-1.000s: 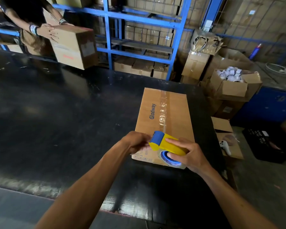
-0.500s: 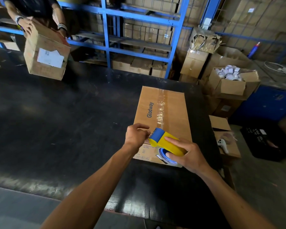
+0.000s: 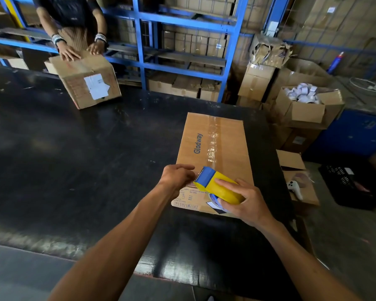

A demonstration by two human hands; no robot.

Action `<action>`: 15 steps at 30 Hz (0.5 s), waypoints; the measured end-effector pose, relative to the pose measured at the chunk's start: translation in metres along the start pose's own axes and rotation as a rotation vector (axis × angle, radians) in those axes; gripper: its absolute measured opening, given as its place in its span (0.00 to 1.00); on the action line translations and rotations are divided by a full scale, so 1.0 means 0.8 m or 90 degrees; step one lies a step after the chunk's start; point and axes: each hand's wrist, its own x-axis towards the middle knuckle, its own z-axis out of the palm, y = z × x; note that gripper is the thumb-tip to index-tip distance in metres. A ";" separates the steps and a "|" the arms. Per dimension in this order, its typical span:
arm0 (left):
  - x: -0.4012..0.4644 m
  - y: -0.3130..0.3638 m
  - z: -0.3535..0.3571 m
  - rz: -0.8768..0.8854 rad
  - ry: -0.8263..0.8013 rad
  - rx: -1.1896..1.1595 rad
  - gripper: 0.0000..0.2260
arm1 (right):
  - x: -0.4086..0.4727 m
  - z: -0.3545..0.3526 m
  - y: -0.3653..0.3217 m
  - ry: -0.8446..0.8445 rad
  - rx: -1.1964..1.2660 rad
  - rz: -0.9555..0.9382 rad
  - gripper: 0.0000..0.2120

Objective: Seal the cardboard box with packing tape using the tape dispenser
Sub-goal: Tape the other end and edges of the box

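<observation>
A flat cardboard box [image 3: 230, 146] printed "Glodway" lies on the black table [image 3: 96, 170], with a strip of clear tape running along its centre seam. My right hand [image 3: 245, 203] grips the yellow and blue tape dispenser [image 3: 215, 184] at the box's near end, blade end pointing away and to the left. My left hand [image 3: 176, 177] rests on the box's near left corner, fingers curled right beside the dispenser's blade. Whether it pinches the tape I cannot tell.
Another person's hands [image 3: 70, 53] press on a second cardboard box [image 3: 89, 81] at the table's far left. Blue racking [image 3: 139, 40] with cartons stands behind. Right of the table are stacked cartons, an open box of white rolls [image 3: 302, 96], and a white controller [image 3: 294, 187].
The other person has set their box down on the far left of the table. My hands and the dispenser have stayed at the box's near end, the left hand shifting slightly.
</observation>
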 end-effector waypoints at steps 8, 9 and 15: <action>0.000 0.006 -0.009 0.079 0.052 0.044 0.12 | 0.000 -0.011 -0.001 0.006 -0.039 -0.017 0.25; 0.006 0.011 -0.017 0.086 0.061 0.024 0.12 | -0.001 -0.017 0.002 0.016 -0.051 -0.021 0.25; 0.026 0.032 -0.060 0.102 0.064 0.005 0.12 | -0.010 -0.049 0.016 -0.019 -0.153 -0.038 0.27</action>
